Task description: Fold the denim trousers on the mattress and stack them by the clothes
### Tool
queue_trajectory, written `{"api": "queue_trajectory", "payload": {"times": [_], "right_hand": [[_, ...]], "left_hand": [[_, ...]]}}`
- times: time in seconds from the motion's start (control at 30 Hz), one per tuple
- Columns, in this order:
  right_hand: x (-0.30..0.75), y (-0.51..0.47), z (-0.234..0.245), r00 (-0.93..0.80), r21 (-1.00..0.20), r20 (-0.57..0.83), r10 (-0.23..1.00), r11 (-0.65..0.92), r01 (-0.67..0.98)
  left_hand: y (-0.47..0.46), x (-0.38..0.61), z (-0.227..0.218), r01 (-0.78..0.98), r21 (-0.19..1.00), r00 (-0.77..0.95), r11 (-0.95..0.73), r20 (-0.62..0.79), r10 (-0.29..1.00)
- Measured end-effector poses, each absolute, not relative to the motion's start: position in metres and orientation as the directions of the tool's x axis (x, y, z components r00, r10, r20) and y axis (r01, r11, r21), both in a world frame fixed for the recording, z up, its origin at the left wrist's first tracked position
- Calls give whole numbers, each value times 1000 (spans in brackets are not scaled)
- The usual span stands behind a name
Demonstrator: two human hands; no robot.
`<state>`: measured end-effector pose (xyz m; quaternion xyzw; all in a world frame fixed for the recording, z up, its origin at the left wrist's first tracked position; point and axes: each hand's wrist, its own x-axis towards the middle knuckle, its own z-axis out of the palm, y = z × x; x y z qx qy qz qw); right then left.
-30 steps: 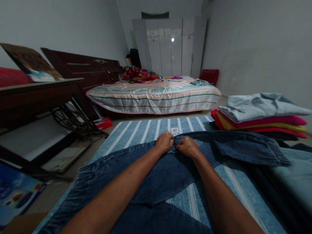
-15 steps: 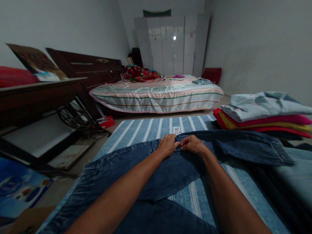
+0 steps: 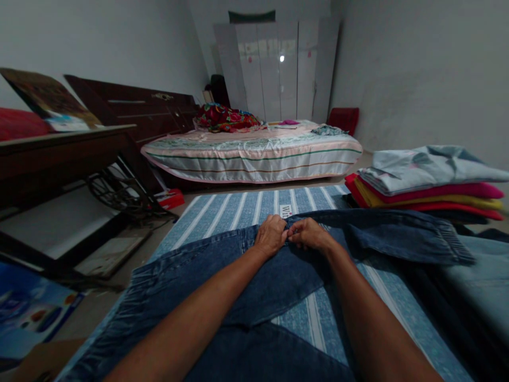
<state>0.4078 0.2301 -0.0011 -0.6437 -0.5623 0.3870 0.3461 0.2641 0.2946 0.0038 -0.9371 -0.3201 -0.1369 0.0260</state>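
Note:
A dark blue denim garment lies spread in front of me, with a gathered elastic band at its left end and a gathered cuff at its right end. I cannot tell whether it is trousers or a jacket. Along its far edge, my left hand is closed on the fabric. My right hand pinches the same edge just beside it, the fingertips of both hands nearly touching. What exactly lies between the fingertips is hidden. Under the denim is a blue and white striped sheet.
Folded clothes are stacked at the right, near a light blue garment. A bed stands beyond, before a white wardrobe. On the left are a treadle table and a blue printed box.
My right hand has shifted slightly left towards my left hand along the garment's edge. The whole view has moved a little; the garment lies as before.

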Motion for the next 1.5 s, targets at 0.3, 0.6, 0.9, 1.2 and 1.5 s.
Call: {"api": "queue_trajectory", "payload": {"times": [0.3,0.6,0.9,1.2,1.5], "right_hand": [[409,233,-7,53,-838,-103,993,-116,534],[410,230,-4,38,-810,-145,989,-141,569],[410,229,-4,43,-808,-207,977,-196,556],[407,228,-2,52,-804,-219,974,-211,556],[407,230,-3,49,-820,-222,974,-214,531]], "left_hand": [[298,261,3,567,118,769,-815,278,575],[308,267,-2,579,189,763,-793,219,608],[331,272,-3,583,246,763,-774,162,626],[316,267,-3,603,146,762,-784,184,621],[319,275,-2,611,126,775,-782,108,623]]}}
